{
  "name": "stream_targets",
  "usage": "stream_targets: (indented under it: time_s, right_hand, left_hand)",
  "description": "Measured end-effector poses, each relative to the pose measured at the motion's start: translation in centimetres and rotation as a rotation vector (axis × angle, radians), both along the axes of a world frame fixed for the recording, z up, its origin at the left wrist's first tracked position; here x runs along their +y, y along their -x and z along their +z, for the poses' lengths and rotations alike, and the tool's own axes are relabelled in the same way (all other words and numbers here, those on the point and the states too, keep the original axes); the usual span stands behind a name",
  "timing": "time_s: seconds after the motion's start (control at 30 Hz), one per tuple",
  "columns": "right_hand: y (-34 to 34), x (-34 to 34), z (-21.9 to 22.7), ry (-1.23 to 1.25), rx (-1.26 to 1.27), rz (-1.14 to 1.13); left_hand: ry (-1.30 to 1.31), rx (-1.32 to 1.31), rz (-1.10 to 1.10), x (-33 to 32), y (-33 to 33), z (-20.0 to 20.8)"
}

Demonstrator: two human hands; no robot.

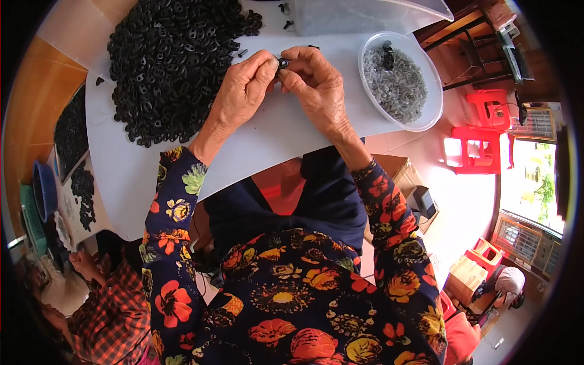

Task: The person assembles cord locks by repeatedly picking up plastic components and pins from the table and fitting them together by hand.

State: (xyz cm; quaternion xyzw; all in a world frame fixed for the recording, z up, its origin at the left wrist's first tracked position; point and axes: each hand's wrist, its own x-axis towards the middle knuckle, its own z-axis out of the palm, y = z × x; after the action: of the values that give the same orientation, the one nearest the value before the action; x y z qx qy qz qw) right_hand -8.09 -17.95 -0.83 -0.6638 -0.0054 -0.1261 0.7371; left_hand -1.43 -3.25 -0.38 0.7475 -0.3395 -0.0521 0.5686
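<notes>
Head view: our left hand (pixel 243 91) and right hand (pixel 316 82) pinch one small, dark, glossy black part (pixel 283 62) between fingertips.

My left hand (pixel 243 85) and right hand (pixel 313 82) meet over the white board (pixel 267 140), fingertips pinching one small black plastic piece (pixel 282 62). Heap of black pieces (pixel 173 58) lies left of them; oval tub of grey metal bits (pixel 398 79) right.

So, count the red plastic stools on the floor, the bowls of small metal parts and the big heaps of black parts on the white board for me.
Red plastic stools: 2
Bowl of small metal parts: 1
Big heap of black parts: 1
Total: 4
</notes>
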Motion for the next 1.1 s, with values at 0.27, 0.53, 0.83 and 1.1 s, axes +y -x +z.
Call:
stream_targets:
  time_s: [0.27,0.53,0.83,1.1]
  right_hand:
    - [0.2,0.2,0.2,0.025,0.005,-0.021]
    - [0.1,0.2,0.0,0.024,-0.003,-0.003]
    - [-0.3,0.5,-0.6,0.099,-0.040,0.012]
    - [-0.5,-0.2,-0.2,0.457,-0.080,-0.004]
  left_hand:
    - [0.012,-0.012,0.034,0.0,0.3,0.3]
    - [-0.029,-0.010,-0.006,0.3,-0.1,0.2]
    - [-0.007,0.034,0.013,0.3,0.4,0.2]
    - [-0.025,-0.021,-0.023,0.7,0.1,-0.2]
